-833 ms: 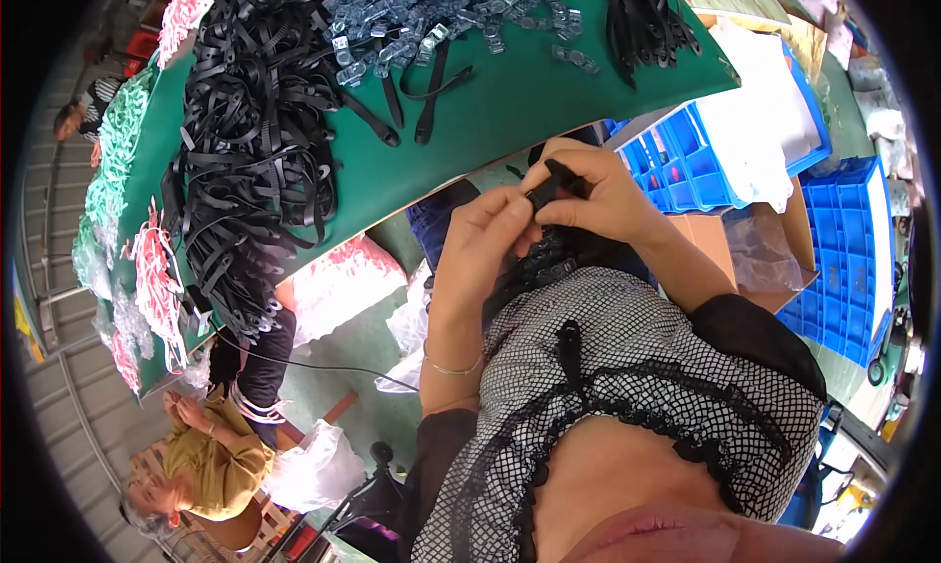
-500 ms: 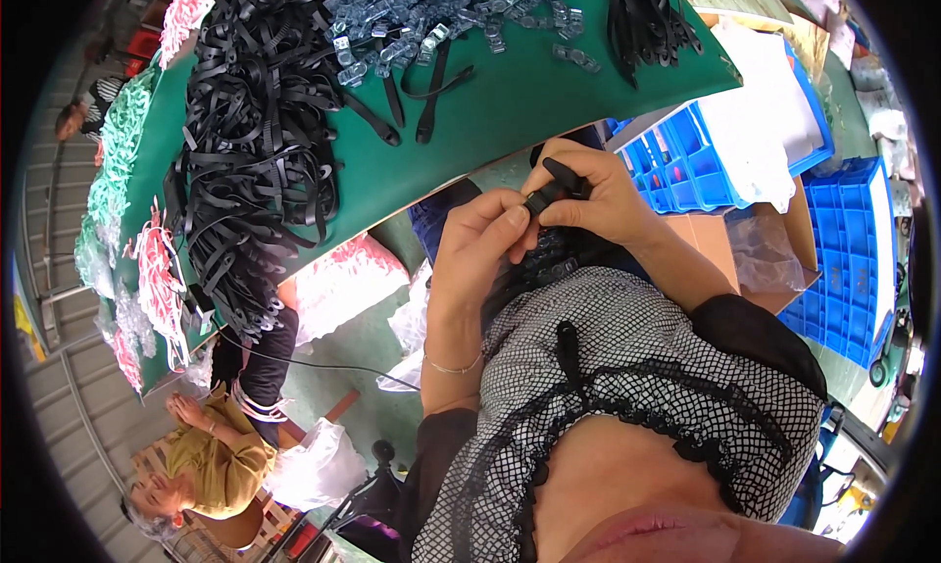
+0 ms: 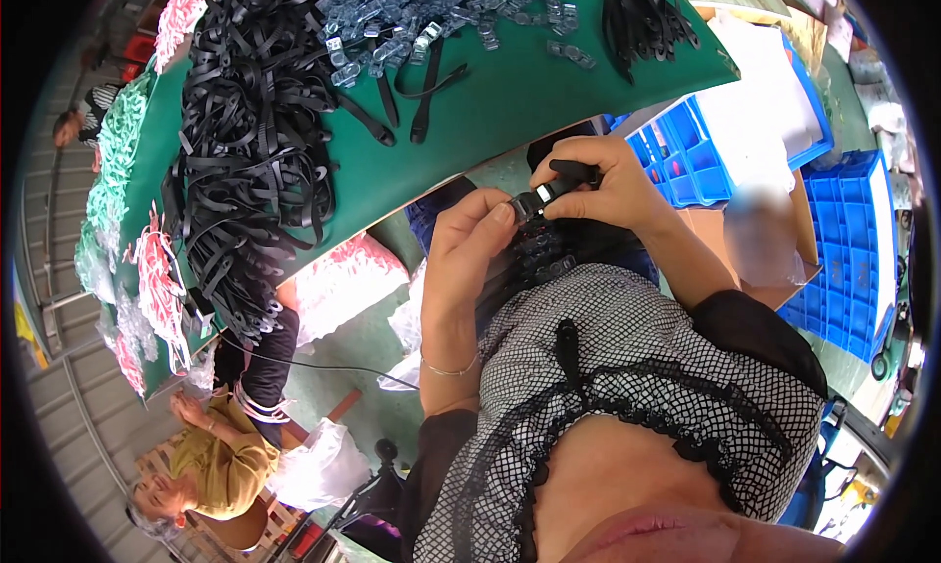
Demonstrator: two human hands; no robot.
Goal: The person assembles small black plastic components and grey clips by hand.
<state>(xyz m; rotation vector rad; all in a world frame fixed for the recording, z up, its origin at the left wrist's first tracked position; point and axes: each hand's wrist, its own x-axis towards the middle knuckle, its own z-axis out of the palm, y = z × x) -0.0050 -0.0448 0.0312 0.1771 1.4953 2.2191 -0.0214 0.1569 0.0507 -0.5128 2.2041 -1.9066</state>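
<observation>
In front of my waist, below the table's edge, both hands meet on one small piece. My left hand [image 3: 470, 240] pinches a dark see-through plastic buckle [image 3: 527, 206] between thumb and fingertips. My right hand [image 3: 616, 189] grips a black strap [image 3: 573, 174] close to its end, with the strap's end at the buckle. A small bright spot shows where the two parts join; how far the strap sits inside is too small to tell. More dark see-through buckles [image 3: 551, 267] lie in my lap, partly hidden under my hands.
The green table [image 3: 480, 117] bears a big heap of black straps [image 3: 260, 102], a pile of see-through buckles [image 3: 412, 14] and a strap bundle [image 3: 642, 24]. Blue crates [image 3: 838, 259] and a cardboard box [image 3: 701, 228] stand at right. A person [image 3: 221, 455] sits at lower left.
My left hand has drawn slightly left and the right hand slightly right, so more of the buckle and strap shows between them. Both hands keep hold.
</observation>
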